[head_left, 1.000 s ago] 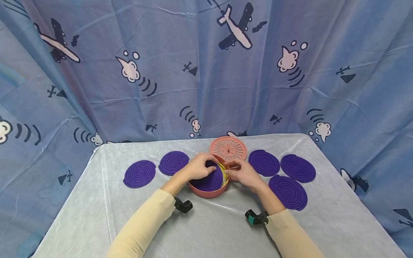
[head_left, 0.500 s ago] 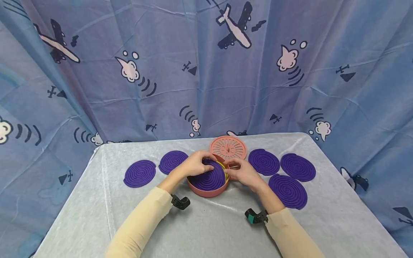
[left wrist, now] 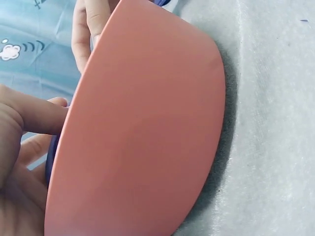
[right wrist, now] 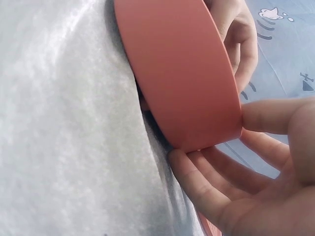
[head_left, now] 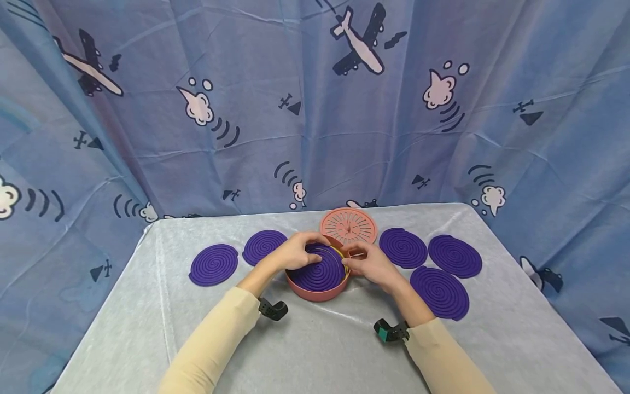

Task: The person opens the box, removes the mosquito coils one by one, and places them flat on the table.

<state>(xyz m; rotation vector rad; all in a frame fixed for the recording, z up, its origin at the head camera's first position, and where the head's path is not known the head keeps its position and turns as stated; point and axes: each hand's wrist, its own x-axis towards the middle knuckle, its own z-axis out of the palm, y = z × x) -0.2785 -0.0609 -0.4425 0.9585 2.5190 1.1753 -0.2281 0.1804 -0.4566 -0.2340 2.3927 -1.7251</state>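
A round coral box [head_left: 317, 296] stands on the table, with a purple mosquito coil [head_left: 320, 276] lying nearly flat inside it. Curved over the far left of the box, my left hand [head_left: 298, 250] has its thumb on the coil and its fingers near the far edge. Its fingertips are partly hidden behind the box wall [left wrist: 142, 123] in the left wrist view. My right hand [head_left: 370, 265] holds the right side of the box, thumb at the rim and fingers against the outside. Something yellow [head_left: 346, 269] shows between the coil and the right wall.
Behind the box lies a slotted coral lid [head_left: 348, 225]. Two purple coils [head_left: 214, 265] rest on the left, and three more coils [head_left: 439, 293] on the right. A blue patterned curtain [head_left: 315, 109] hangs behind the grey-covered table [head_left: 325, 350].
The coil in the box has gone from tilted to nearly flat, covering more of the yellow thing. My left hand has shifted slightly left; the right hand has stayed at the rim.
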